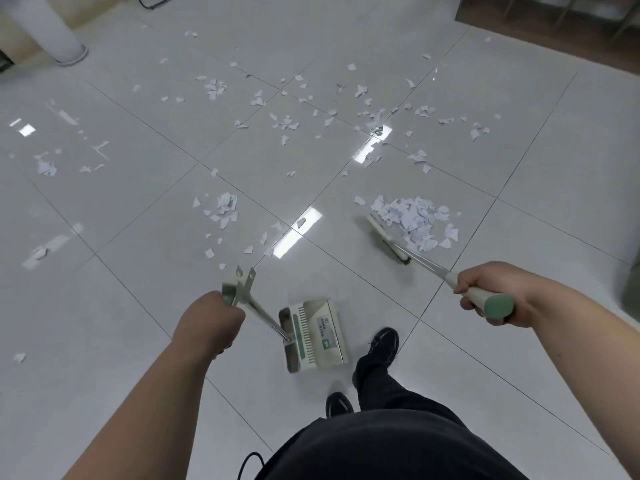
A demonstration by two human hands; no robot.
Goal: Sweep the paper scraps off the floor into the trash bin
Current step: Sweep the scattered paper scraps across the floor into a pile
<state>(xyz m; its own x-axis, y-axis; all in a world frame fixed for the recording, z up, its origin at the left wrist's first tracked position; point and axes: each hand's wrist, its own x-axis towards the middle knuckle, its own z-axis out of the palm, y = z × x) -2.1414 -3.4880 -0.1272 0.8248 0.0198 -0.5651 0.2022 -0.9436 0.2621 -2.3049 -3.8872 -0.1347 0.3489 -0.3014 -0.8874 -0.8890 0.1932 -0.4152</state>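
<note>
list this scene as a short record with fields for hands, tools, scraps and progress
left hand: grips the dustpan handle
right hand: grips the broom handle
dustpan: low by the shoes, apart from the scraps
broom: head down at the big pile's near edge
big pile: ahead on the right
small pile: ahead on the left
loose scraps: scattered over the tiles farther off
progress: one big pile gathered, many scraps left to sweep

I see glossy pale tiled floor (121, 289) | white column (48, 26) far off | wooden furniture (571, 36) well right of column | light glare (306, 218) nearer me than column
</note>
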